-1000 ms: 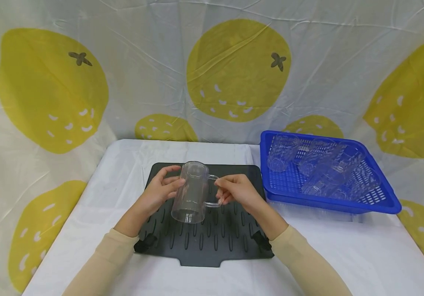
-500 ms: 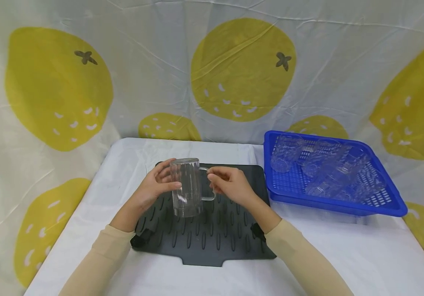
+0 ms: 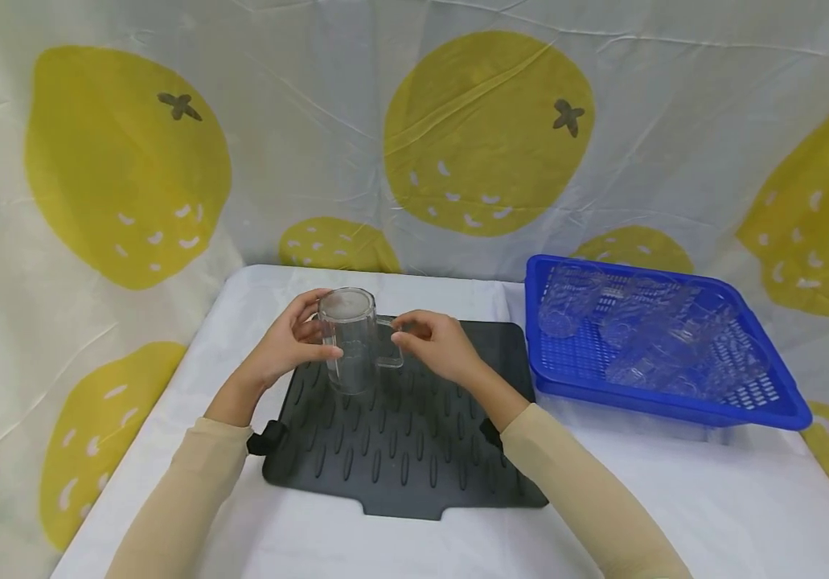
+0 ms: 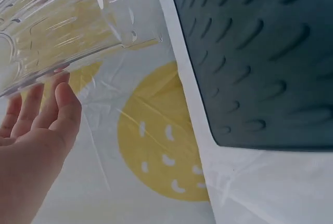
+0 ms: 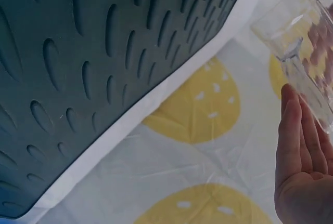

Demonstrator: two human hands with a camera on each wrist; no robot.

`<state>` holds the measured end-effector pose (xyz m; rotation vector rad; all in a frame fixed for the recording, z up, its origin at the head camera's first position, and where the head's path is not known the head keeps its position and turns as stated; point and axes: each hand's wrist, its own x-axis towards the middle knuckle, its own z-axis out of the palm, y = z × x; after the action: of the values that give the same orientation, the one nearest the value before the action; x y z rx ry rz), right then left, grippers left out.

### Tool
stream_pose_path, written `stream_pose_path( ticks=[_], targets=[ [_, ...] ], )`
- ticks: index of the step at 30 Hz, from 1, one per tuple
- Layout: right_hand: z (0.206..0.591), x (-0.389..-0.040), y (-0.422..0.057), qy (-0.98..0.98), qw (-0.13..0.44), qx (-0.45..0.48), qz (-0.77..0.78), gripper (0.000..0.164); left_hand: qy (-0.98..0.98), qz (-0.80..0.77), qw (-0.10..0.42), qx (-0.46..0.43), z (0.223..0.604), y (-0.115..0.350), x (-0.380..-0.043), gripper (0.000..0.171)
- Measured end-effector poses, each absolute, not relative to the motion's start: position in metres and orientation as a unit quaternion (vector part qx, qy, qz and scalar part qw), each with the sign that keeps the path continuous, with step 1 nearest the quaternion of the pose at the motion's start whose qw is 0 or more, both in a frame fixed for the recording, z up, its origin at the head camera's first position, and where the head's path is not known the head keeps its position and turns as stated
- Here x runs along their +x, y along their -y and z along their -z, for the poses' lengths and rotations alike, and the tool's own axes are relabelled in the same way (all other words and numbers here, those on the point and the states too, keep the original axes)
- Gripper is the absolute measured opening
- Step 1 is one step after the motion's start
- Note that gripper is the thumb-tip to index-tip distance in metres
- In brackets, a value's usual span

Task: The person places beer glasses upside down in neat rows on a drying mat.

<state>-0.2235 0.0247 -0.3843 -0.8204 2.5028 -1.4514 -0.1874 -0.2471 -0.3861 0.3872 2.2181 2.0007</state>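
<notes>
A clear, panelled mug (image 3: 351, 342) with a handle is held nearly upright above the far left part of a dark ridged mat (image 3: 414, 450). Its cloudy round end faces up, and its smooth-banded end points at the mat. My left hand (image 3: 280, 346) grips the mug's body from the left, thumb in front and fingers behind. From the right, my right hand (image 3: 439, 342) pinches the handle between thumb and fingers. The left wrist view shows the mug (image 4: 67, 21) above the fingertips of the left hand (image 4: 41, 125). In the right wrist view, the right hand (image 5: 302, 151) is beside the handle.
A blue perforated basket (image 3: 646, 406) with several more clear mugs (image 3: 663, 338) lying in it stands to the right of the mat. White cloth (image 3: 313, 539) covers the table. A lemon-print curtain (image 3: 313, 121) hangs behind.
Both hands have carried the mug leftward and away from me, toward the mat's far left. Its tilt has changed, so its round upper end now shows. The hold is the same.
</notes>
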Motion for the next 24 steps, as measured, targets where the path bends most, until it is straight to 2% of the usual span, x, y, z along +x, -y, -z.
stream_pose_path(
  ticks=[24],
  targets=[
    [0.419, -0.263, 0.027, -0.854, 0.057, -0.221, 0.468, 0.022, -0.777, -0.618, 0.056, 0.111, 0.401, 0.272, -0.237, 0.088]
  ],
)
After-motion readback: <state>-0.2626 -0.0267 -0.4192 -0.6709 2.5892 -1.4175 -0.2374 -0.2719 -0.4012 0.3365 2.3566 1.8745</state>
